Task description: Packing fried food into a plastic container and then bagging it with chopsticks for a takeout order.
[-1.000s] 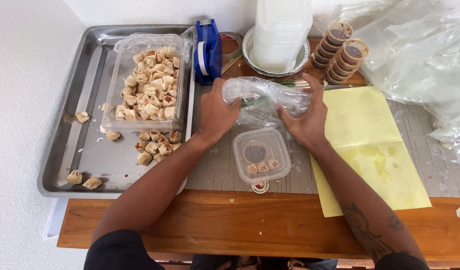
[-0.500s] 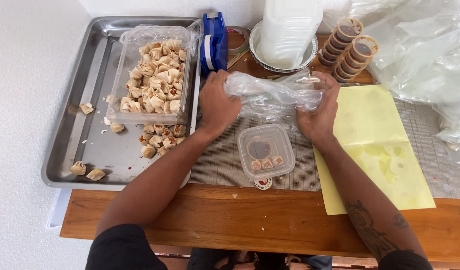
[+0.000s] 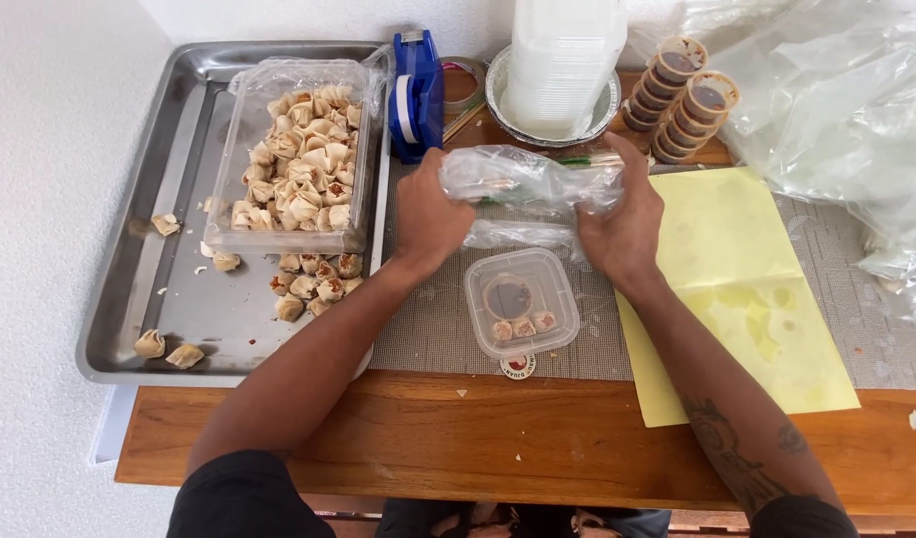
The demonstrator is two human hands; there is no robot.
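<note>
Nearest the bottom edge of the frame, a wooden table (image 3: 538, 438) carries a grey mat, and on it at centre sits a small lidded plastic container (image 3: 521, 302) with a few dumplings and a sauce cup inside. Just above it, both hands work a clear plastic bag (image 3: 530, 179). The left hand (image 3: 430, 214) is closed on the bag's left end, and the right hand (image 3: 622, 224) is closed on its right end, with the bag stretched between them above the mat. It looks thin, light and crinkly, probably slippery, and likely to tear if pulled hard, so a hold at the bunched ends seems safest. What lies inside I cannot tell. To the right lies a yellow sheet (image 3: 737, 289). At left, a metal tray (image 3: 179, 299) holds a clear tub of dumplings (image 3: 299, 159) and loose ones. Farther up stand a blue tape dispenser (image 3: 416, 95), a stack of white containers (image 3: 563, 60) and rows of sauce cups (image 3: 682, 95).
</note>
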